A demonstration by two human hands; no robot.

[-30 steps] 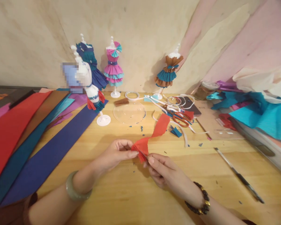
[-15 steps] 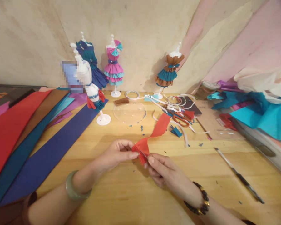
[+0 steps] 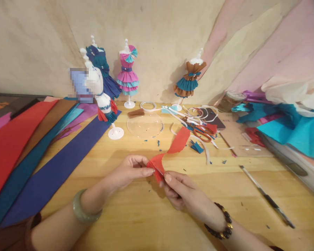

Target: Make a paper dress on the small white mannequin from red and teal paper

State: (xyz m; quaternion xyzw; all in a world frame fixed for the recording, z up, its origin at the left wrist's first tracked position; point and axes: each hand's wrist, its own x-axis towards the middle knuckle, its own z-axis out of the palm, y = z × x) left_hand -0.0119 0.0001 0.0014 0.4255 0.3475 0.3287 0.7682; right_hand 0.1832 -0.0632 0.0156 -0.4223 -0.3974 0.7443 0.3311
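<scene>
- Your left hand pinches the red strip's folds, nearer you than the dish: grip firmly.
- Your right hand pinches its edge: fold evenly.
- Avoid twisting its far end, right of the dish.

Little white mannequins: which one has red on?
The front white mannequin, with red and teal hip ruffles; the blue-teal dress, pink-turquoise dress and brown-teal dress farther back show no red.
</scene>
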